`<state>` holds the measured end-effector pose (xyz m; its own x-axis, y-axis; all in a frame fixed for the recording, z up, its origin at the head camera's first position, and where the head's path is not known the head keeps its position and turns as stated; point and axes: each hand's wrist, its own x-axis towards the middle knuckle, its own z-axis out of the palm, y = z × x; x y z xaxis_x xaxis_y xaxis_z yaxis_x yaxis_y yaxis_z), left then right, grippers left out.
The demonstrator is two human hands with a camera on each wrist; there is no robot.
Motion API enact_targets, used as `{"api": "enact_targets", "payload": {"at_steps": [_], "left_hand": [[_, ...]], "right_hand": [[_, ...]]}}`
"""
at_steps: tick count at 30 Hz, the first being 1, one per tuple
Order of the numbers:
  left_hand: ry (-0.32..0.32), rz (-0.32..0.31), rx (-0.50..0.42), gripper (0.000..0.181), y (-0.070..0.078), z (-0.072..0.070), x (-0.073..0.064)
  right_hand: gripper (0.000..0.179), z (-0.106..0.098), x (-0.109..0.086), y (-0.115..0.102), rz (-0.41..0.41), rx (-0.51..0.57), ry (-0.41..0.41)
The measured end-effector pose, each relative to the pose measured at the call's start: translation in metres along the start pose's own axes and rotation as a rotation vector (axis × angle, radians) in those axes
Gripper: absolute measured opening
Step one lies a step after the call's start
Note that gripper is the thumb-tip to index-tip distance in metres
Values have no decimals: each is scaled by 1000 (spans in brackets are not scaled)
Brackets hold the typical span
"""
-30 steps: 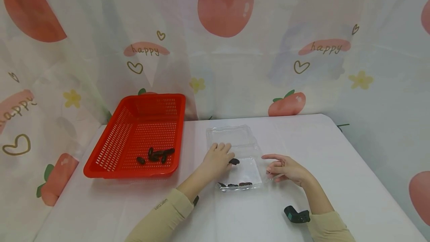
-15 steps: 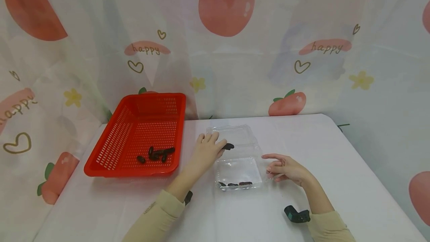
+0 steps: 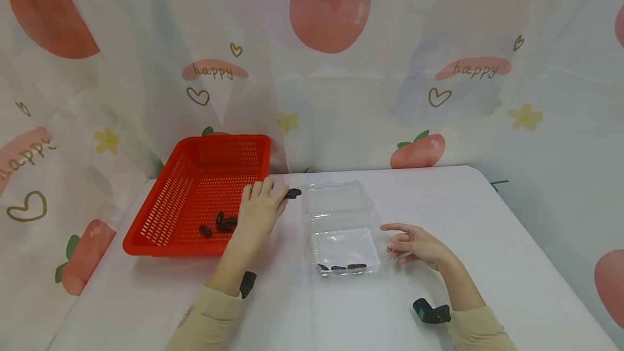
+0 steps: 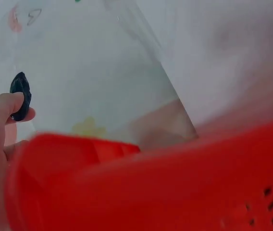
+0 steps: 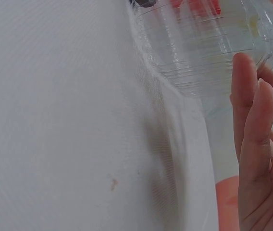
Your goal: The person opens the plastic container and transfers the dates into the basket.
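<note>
My left hand (image 3: 257, 214) pinches a dark, wrinkled date (image 3: 293, 193) between thumb and finger, over the right rim of the red basket (image 3: 128, 240). In the left wrist view the date (image 4: 20, 96) points upward from the thumb, above the blurred red rim. Inside the basket several more dates (image 3: 206, 231) lie near its front, partly hidden by my hand. A clear plastic clamshell box (image 3: 346, 245) lies with its lid folded back, a row of dates (image 3: 357, 266) along its front edge. My right hand (image 3: 419, 245) is at the box's right side, index finger extended; contact is unclear.
A white cloth covers the table (image 3: 351, 318). Dark wrist cameras sit below the left wrist (image 3: 247, 284) and the right wrist (image 3: 431, 311). Behind the table hangs a printed curtain (image 3: 341, 112) with fruit and hearts.
My left hand has moved left and away from the box to the basket's right rim, carrying the date. The right hand and the box have stayed in place.
</note>
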<state>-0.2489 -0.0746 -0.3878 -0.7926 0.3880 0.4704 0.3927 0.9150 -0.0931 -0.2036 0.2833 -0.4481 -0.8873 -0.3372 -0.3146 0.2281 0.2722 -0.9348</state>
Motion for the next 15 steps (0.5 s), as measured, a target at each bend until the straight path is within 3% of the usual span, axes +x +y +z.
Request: {"api": "enact_targets", "payload": {"at_steps": [6,15], "left_hand": [[-3,-63,-12,26,-29,0,-8],[-98,-250,-111,30,-84,1,-26]], "right_hand": [[60,0,-1,0,1,1,-1],[60,0,0,0,-1,-2,-1]]}}
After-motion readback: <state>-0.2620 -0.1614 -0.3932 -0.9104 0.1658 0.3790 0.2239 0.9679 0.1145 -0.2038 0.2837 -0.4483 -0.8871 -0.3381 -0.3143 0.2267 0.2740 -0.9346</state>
